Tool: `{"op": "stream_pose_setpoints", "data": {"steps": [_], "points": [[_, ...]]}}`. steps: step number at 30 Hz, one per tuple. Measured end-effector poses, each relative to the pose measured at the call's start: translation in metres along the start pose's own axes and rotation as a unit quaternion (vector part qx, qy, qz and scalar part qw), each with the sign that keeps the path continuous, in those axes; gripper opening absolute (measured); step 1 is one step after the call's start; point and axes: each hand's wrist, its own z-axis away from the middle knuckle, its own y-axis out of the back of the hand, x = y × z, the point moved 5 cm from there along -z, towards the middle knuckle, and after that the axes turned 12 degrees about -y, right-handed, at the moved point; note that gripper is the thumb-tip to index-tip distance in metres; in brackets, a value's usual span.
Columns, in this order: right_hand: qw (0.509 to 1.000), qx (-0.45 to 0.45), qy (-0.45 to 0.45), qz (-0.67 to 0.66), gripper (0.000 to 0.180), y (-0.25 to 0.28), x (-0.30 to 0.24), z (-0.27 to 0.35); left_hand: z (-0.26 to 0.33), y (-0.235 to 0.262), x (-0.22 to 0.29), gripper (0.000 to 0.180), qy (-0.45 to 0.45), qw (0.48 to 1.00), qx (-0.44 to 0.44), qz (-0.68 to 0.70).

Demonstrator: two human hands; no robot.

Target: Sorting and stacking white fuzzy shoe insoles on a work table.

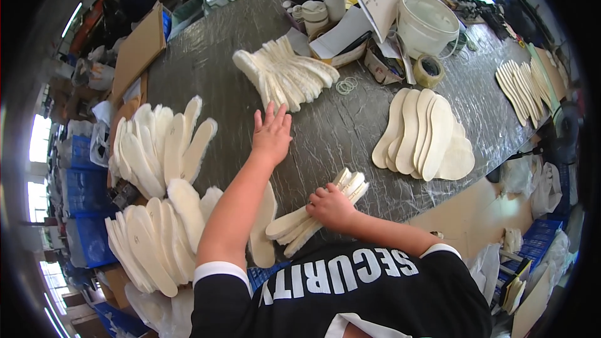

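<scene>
Cream fleece-lined insoles lie all over the dark table. My right hand [332, 206] is closed round the middle of a small bundle of insoles [294, 228], near the table's front edge. My left hand [272, 134] is stretched forward with fingers spread and nothing in them. Its fingertips are at the near edge of a row of gathered, fluffy insole bundles [285, 72]; whether they touch it I cannot tell. Left of my left forearm lie two loose heaps of insoles, a far heap [166, 144] and a near heap [150, 244].
A fanned pile of flat insoles [416, 131] lies to the right, with more insoles [523, 91] at the far right edge. Rubber bands [347, 85], a tape roll [429, 71], a white bucket [429, 19] and a cardboard sheet [139, 50] stand or lie farther back.
</scene>
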Motion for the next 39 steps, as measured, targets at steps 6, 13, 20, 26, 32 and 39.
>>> {"op": "stream_pose_setpoints", "data": {"steps": [6, 13, 20, 26, 32, 39], "points": [[0.998, -0.004, 0.014, -0.055, 0.01, -0.002, 0.013, 0.004, -0.033, -0.004, 0.001, 0.063, -0.023, 0.979, -0.083, -0.184], [0.996, -0.012, 0.026, -0.081, 0.011, 0.004, 0.019, 0.002, -0.062, 0.007, 0.002, 0.047, -0.028, 0.979, -0.123, -0.161], [0.995, 0.006, 0.041, -0.089, 0.008, 0.003, 0.02, 0.0, -0.085, 0.005, 0.006, 0.021, -0.129, 0.968, -0.092, -0.194], [0.994, 0.009, 0.037, -0.099, 0.008, 0.002, 0.023, 0.004, -0.109, 0.009, 0.022, 0.033, -0.133, 0.968, -0.107, -0.184], [0.993, 0.01, 0.058, -0.107, 0.008, 0.001, 0.016, 0.003, -0.119, 0.011, 0.02, 0.04, -0.093, 0.98, -0.04, -0.17], [0.993, -0.013, 0.055, -0.099, 0.011, 0.006, 0.029, 0.007, -0.007, 0.047, -0.003, 0.04, 0.035, 0.988, 0.099, 0.115]]}}
